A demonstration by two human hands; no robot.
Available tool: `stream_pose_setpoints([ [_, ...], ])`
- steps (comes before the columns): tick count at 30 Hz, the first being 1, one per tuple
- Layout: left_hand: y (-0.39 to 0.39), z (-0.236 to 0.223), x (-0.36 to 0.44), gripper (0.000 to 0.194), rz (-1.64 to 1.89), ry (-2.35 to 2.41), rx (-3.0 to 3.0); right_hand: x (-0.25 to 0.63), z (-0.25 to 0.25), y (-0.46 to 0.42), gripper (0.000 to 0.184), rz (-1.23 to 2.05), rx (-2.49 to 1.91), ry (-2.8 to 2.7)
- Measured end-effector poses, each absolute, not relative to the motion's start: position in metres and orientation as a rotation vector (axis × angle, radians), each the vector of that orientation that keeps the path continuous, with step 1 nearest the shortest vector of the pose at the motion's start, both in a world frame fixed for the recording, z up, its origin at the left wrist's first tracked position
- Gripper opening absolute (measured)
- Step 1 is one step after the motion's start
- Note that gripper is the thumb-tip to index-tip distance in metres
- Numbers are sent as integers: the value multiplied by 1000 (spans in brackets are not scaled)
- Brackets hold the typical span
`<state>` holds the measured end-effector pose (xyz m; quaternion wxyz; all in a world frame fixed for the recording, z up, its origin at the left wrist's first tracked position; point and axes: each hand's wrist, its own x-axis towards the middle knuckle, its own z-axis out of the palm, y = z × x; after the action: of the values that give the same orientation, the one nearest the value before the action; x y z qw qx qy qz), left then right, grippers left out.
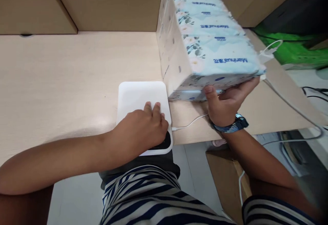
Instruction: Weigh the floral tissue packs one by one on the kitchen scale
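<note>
My left hand (143, 126) rests on a white digital scale (138, 95) near the desk's front edge. Two of its fingers stretch forward on the white top, and nothing is held in it. The hand partly covers the scale's dark panel (167, 139). A white cable (191, 124) runs from the scale's right side. My right hand (222, 103) grips the near end of a bundle of tissue packs (215, 50), thumb on the front and fingers under the lower right corner. The bundle is pale blue with flowers and stands just right of the scale.
Brown cardboard boxes (110, 6) line the back of the wooden desk (64, 81). To the right are a white plug with a cable (266, 55), a green bag (297, 50) and a grey cable (287, 105). An open carton (222, 180) stands below the desk.
</note>
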<state>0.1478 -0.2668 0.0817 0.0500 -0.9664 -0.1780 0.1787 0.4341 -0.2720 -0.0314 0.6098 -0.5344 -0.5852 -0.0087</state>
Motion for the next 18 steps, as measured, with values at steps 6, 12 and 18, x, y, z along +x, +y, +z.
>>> stream_pose_setpoints([
  [6,-231,94,136,61,192,-681,-3222,444,-38,-266,111,-57,-1205,-1312],
  [12,-201,89,136,92,-261,-1010,-3657,456,-42,-263,107,-144,-1113,-1255],
  [18,-158,94,130,89,-1206,-1539,-3728,503,-76,-246,110,-232,-1073,-1324],
])
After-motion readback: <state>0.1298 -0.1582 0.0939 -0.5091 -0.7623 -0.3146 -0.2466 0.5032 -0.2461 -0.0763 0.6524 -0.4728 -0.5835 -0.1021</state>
